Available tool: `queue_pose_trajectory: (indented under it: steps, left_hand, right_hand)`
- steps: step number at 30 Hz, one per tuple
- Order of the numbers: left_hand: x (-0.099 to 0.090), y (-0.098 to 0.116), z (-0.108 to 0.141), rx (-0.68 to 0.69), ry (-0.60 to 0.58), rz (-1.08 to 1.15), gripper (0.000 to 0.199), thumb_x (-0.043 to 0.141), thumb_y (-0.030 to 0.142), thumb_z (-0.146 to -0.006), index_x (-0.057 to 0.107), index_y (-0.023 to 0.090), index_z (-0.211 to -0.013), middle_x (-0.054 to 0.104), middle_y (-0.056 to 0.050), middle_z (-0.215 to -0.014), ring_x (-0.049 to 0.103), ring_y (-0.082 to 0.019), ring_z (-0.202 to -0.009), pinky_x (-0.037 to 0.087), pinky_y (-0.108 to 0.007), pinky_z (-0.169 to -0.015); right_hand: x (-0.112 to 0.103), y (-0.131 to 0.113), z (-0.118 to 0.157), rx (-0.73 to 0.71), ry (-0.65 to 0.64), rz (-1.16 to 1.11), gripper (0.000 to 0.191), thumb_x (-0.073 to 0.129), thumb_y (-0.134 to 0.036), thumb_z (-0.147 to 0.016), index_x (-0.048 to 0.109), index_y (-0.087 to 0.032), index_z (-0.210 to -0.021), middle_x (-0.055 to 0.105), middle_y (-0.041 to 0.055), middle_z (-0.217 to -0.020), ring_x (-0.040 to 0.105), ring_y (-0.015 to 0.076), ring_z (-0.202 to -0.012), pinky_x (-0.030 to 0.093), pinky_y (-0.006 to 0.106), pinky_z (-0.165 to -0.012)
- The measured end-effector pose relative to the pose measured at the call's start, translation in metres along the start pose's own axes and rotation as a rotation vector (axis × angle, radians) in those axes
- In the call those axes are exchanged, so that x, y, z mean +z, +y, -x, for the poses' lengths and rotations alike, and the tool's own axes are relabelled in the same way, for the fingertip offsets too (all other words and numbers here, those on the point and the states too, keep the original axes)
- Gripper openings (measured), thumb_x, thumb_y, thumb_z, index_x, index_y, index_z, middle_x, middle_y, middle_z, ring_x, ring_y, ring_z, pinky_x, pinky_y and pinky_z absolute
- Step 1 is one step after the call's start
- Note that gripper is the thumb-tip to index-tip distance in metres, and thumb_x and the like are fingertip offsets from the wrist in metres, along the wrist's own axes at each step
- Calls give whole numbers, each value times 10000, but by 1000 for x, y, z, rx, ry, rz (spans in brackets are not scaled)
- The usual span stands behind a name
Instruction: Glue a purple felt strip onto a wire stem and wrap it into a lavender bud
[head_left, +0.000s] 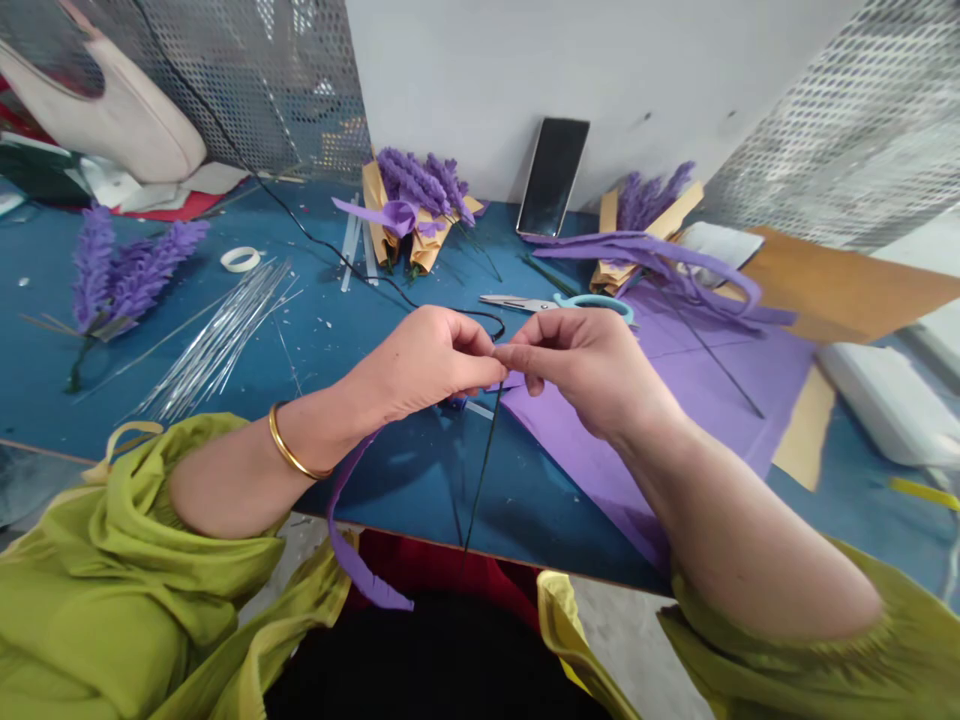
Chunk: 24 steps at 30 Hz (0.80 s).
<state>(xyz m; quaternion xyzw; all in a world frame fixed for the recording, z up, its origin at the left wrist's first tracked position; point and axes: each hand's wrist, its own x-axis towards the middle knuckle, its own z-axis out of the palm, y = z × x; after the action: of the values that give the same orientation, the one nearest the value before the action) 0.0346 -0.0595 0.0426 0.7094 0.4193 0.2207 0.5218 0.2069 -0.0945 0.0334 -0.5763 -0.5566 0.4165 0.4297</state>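
Stem [486, 460], thin and dark, hangs over the blue surface [555, 510], its top pinched by your left hand [431, 360] and right hand [592, 370] — best kept steady, with the dangling purple strip [346, 553] untwisted.

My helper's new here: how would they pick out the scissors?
On the blue table, find the dark phone propped upright at the pale wall. Just in front of it, behind the right hand, lie the scissors, blades pointing left. Pale blue handles set them apart from the purple strips nearby.
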Motion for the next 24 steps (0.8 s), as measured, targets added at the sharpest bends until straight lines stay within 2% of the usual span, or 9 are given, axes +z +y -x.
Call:
queue_pose_trajectory:
  steps: [8,13,18,21,24]
  left_hand:
    - [1,2,-3,-68,-18,106,66,669,153,-691,685,147,-628,602,1,-553,519,-95,-541,399,-233,-548]
    - [0,2,-5,-136,-54,238,86,674,126,-668,664,143,-584,606,-1,-539,525,-88,-521,414,-223,-543]
    - [-2,-3,-7,-138,-116,356,77,671,125,-674,679,144,-599,631,-12,-577,542,-94,-529,437,-231,-557]
    - [-4,-5,-9,-119,-150,384,83,664,125,-682,683,146,-604,645,-25,-612,562,-106,-560,450,-240,-567]
    - [-6,-6,-11,-122,-156,406,84,663,135,-682,674,148,-600,649,-29,-620,578,-115,-574,459,-245,-570]
  right_hand:
    - [2,2,-1,-43,-10,-77,153,750,-162,-687,651,-165,-571,583,-26,-470,498,85,-455,351,241,-473]
    - [1,3,-1,-75,-54,-163,184,807,-217,-680,656,-161,-591,607,-22,-516,532,93,-494,414,243,-508]
    - [-4,8,-5,-93,-168,-299,171,838,-264,-699,708,-156,-676,652,-16,-603,560,90,-541,463,239,-548]
    - [-9,12,-8,-87,-281,-384,117,818,-242,-735,766,-163,-802,697,-7,-692,594,91,-596,497,238,-599]
    - [-13,15,-11,-93,-370,-427,145,814,-210,-745,787,-176,-883,726,0,-748,620,98,-634,522,245,-646]
